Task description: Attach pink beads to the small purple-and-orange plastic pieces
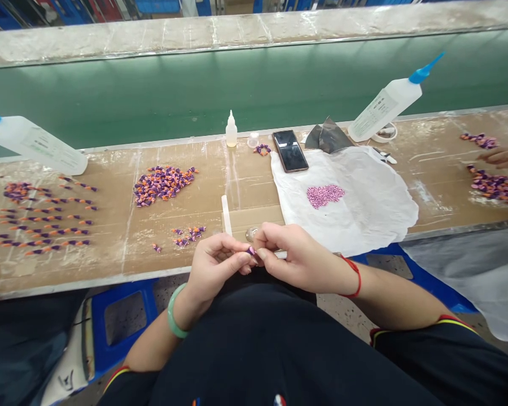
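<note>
Just over the table's front edge, my left hand (220,260) pinches a small purple-and-pink piece (250,251) between thumb and fingertips. My right hand (294,254) is closed too, its thumb and forefinger pressed together against the right side of that piece. Whatever those right fingertips hold is too small or hidden to make out. A pale stick-like thing (281,255) shows under the right hand. Behind my hands lie a small round clear object (251,233) and a white strip (226,215). To the left is a small group of purple-and-orange pieces (188,235).
A larger pile of pieces (163,185) lies back left, with rows of pieces (46,230) farther left. Pink grains (325,195) rest on a white cloth (376,197) beside a phone (290,150). Bottles (231,132) stand behind. Another person's hand (506,157) is at right.
</note>
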Motion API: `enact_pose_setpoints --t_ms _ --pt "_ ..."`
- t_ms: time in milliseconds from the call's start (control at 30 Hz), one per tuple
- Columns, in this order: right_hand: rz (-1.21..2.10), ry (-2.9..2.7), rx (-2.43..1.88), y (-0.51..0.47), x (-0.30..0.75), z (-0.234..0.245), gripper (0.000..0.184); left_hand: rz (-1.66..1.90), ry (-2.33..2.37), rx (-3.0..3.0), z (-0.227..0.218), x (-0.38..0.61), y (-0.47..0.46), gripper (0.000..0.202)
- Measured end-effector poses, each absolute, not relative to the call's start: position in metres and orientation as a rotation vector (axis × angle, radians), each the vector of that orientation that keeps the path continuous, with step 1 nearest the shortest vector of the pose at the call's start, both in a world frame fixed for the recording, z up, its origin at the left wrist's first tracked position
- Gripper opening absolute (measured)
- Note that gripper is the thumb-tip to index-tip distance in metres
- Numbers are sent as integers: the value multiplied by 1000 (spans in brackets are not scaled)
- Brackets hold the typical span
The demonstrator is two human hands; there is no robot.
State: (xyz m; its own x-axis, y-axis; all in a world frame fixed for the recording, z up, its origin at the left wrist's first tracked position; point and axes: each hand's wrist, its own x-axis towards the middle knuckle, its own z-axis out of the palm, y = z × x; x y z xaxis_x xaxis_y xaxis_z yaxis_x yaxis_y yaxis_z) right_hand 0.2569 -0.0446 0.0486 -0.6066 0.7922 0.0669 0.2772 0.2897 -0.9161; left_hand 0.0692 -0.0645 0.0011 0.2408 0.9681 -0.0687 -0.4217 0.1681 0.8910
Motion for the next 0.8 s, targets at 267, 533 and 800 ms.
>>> enact_pose_setpoints --t_ms 267,533,800 --pt "1261 -1981 -905 -46 258 47 13 1183 700 900 8 73 -69 7" --pt "1392 -1887 -928 -46 261 51 8 1257 757 906 12 75 -68 7" --pt "1359 -1922 -950 -44 262 48 9 1222 745 907 13 78 -69 7"
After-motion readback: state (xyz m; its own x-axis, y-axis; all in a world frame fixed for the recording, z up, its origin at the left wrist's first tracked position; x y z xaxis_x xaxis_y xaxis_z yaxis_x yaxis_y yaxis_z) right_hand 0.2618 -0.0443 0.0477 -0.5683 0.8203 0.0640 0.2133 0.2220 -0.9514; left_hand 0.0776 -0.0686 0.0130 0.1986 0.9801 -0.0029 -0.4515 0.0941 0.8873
